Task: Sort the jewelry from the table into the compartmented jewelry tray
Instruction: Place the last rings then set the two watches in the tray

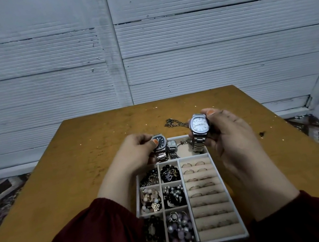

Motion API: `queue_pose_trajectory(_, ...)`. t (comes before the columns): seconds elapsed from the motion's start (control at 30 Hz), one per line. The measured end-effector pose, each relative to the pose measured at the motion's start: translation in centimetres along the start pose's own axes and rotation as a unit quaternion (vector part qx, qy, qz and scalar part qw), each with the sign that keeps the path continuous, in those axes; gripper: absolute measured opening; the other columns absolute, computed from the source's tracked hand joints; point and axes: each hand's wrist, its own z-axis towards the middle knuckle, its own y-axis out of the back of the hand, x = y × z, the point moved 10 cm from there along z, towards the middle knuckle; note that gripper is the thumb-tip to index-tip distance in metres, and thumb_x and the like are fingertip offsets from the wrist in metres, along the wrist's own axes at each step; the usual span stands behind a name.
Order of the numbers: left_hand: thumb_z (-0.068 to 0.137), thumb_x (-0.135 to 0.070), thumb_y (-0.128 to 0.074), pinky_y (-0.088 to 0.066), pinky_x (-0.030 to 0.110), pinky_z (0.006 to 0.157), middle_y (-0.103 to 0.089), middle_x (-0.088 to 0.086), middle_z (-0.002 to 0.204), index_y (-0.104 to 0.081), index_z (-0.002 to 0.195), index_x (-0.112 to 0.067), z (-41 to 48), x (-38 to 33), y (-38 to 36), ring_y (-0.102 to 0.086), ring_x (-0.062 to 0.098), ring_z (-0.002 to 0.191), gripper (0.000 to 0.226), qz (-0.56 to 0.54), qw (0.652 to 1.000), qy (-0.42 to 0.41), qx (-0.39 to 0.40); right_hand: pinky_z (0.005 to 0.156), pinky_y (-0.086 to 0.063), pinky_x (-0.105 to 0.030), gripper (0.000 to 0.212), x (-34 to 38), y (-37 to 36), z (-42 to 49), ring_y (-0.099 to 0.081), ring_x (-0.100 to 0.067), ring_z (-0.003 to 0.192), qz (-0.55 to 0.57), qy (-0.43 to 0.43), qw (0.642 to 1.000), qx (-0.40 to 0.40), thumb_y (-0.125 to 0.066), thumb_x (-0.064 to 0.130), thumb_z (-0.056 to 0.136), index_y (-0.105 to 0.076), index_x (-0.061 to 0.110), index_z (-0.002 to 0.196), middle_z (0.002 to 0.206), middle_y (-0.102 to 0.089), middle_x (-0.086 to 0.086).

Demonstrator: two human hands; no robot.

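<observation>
right hand (227,131) pinches a white-dial silver steel watch (199,124) by its case, thumb on the top edge, fingers behind. it's held up over the far right end of the grey compartmented jewelry tray (235,235), bracelet tail hanging down into the long far compartment. left hand (136,150) grips a dark-dial silver steel watch (160,141) at the far left of that same compartment; looks about seated. between them a small silver watch (172,146) lies in there, with what looks like a thin bangle beside it. risks as i see them: that compartment is tight, so lowering the white-dial one steel-on-steel could scuff a crystal or leave it riding on the divider. the hold is on the case only, so the loose bracelet can swing and catch the bangle or the wall. dark metal link chain (173,123) lies on the ochre wooden table (78,163) just beyond the tray, partly behind the right hand; easy to miss, or to hook with a finger. dark red sleeves (93,239) sit right at the tray's near corners beside the bead compartments (173,196); a cuff drag could pull a strand out or shove the tray. near table edge is out of view, can't judge the margin. ring rolls (206,200) hold rings row on row, no issue there.
</observation>
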Motion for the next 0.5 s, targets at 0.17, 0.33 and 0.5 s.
queue_pose_trajectory(0.17, 0.096, -0.009, -0.052, -0.051, 0.033, 0.057, -0.058, 0.012, 0.08, -0.059, 0.09, -0.011, 0.17, 0.59, 0.56, -0.05, 0.013, 0.053, 0.009, 0.014, 1.0, 0.017, -0.014, 0.057, -0.055, -0.026, 0.014, -0.18, -0.15, 0.13, -0.067, -0.023, 0.063, 0.01, -0.007, 1.0, 0.006, -0.047, 0.01, 0.096, -0.06, 0.011, 0.091, 0.109, -0.065, -0.028)
queue_pose_trajectory(0.33, 0.092, -0.009, -0.059, -0.052, 0.031, 0.055, -0.06, 0.01, 0.074, -0.06, 0.082, -0.008, 0.01, -0.35, 0.65, -0.053, 0.015, 0.054, 0.009, 0.033, 0.998, -0.017, -0.048, 0.059, -0.055, -0.027, 0.013, -0.3, -0.03, 0.06, -0.067, -0.023, 0.064, 0.005, -0.009, 1.0, 0.002, -0.048, 0.011, 0.096, -0.06, 0.011, 0.092, 0.104, -0.067, -0.026)
queue_pose_trajectory(0.5, 0.09, -0.01, -0.062, -0.055, 0.032, 0.055, -0.061, 0.007, 0.076, -0.056, 0.084, -0.008, -0.13, -0.23, 0.63, -0.056, 0.015, 0.056, 0.009, 0.016, 0.998, -0.005, -0.053, 0.057, -0.052, -0.026, 0.014, -0.14, 0.04, 0.01, -0.067, -0.025, 0.064, -0.006, -0.006, 1.0, -0.004, -0.047, 0.01, 0.096, -0.06, 0.013, 0.091, 0.102, -0.067, -0.026)
